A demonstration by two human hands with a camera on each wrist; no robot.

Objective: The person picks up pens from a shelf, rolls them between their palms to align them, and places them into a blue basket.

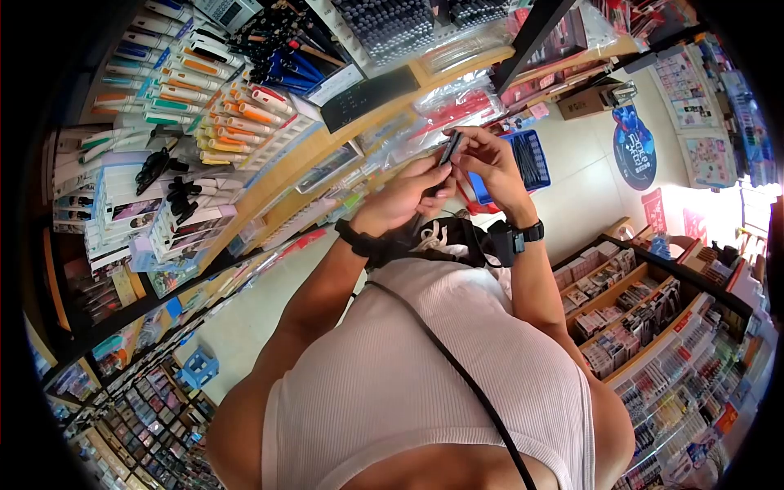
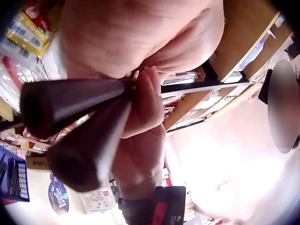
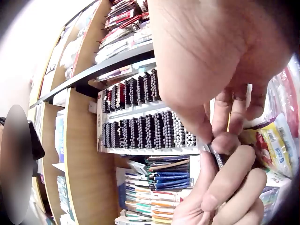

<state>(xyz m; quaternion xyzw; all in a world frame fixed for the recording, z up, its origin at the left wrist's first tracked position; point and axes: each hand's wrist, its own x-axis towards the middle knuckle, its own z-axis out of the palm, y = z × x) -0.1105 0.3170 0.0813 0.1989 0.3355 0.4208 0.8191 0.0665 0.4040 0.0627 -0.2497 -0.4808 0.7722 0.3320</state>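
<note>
Two dark pen-like sticks (image 2: 93, 136) run back toward the left wrist camera, their blunt ends close to the lens. In the head view my left hand (image 1: 404, 198) grips the dark sticks in front of the waist, fingers curled round them. My right hand (image 1: 490, 159) pinches their far end with thumb and fingertips. The right wrist view shows the right hand (image 3: 215, 61) above and the left hand (image 3: 229, 192) below, fingertips meeting at a dark barrel (image 3: 218, 159) with small pale lettering. Most of the sticks' length is hidden by fingers there.
A pen shelf (image 1: 269, 175) stands ahead and left, with rows of white and orange pens (image 1: 196, 82). A blue basket (image 1: 529, 159) holding dark pens is beyond the right hand. A cardboard box (image 1: 584, 102) lies farther off. Stocked shelves (image 1: 629, 302) stand at the right.
</note>
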